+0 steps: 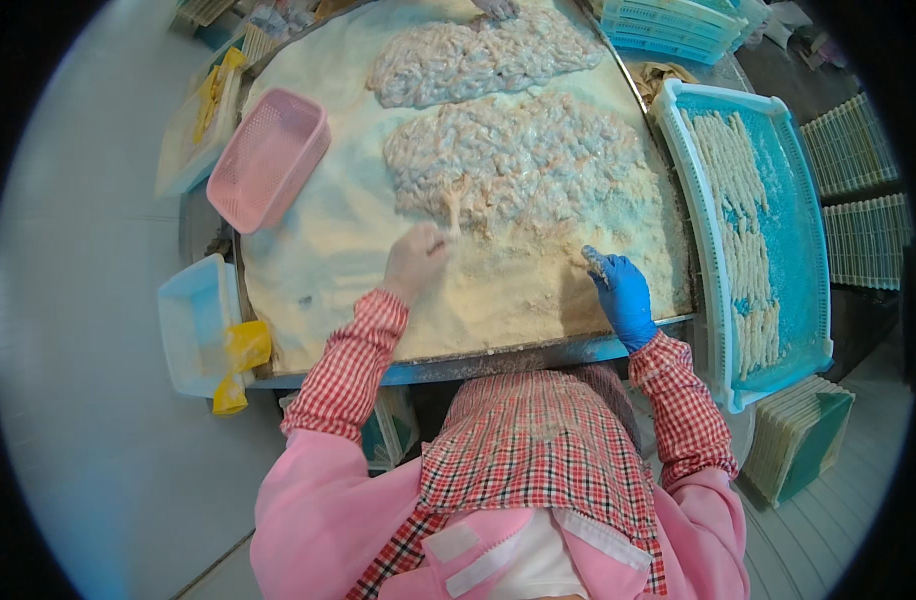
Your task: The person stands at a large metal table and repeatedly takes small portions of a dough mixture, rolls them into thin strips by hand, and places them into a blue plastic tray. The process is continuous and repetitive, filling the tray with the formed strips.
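Note:
My left hand (418, 262), pale and slightly blurred, is closed with its fingertips on a thin strip of raw meat (454, 208). That strip stretches up to the near left edge of a large pile of raw meat strips (518, 155). My right hand (623, 296), in a blue glove, is near the table's front edge with its fingers drawn together. Pale crumbs coat its fingertips, and whatever they may hold is too small to make out. Under both hands lies a layer of pale yellow breading (478, 305) covering the table.
On the right, a blue tray with a white rim (718, 330) holds rows of coated strips (743, 240). A pink basket (278, 150) sits at left, above a pale blue bin (193, 320) with a yellow cloth (243, 350). Another person's hand (498, 8) touches a farther meat pile (478, 60).

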A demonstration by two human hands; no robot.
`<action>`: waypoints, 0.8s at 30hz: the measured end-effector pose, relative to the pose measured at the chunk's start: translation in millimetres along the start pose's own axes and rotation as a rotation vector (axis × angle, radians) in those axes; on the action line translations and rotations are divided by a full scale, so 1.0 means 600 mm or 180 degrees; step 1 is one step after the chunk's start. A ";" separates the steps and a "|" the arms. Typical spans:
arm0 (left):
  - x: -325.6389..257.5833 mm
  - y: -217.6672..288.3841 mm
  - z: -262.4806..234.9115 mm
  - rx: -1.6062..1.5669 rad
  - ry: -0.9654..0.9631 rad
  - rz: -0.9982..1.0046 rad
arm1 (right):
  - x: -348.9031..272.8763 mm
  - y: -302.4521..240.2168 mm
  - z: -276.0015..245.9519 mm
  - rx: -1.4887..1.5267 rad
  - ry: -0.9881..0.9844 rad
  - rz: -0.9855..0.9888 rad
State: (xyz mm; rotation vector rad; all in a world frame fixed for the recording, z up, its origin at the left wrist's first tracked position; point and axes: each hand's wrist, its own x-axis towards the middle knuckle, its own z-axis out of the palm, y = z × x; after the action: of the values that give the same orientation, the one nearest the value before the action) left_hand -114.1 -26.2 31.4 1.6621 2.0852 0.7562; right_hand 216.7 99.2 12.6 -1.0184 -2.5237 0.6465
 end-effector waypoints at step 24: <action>-0.091 -0.005 -0.065 -0.1114 0.0132 -0.1278 | 0.006 -0.078 0.046 -0.0143 -0.0089 -0.0500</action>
State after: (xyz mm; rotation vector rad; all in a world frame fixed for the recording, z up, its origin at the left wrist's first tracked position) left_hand -126.2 -86.4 57.7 1.0122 2.0729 0.9530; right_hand 175.2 64.1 14.5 -0.8204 -2.6208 0.5647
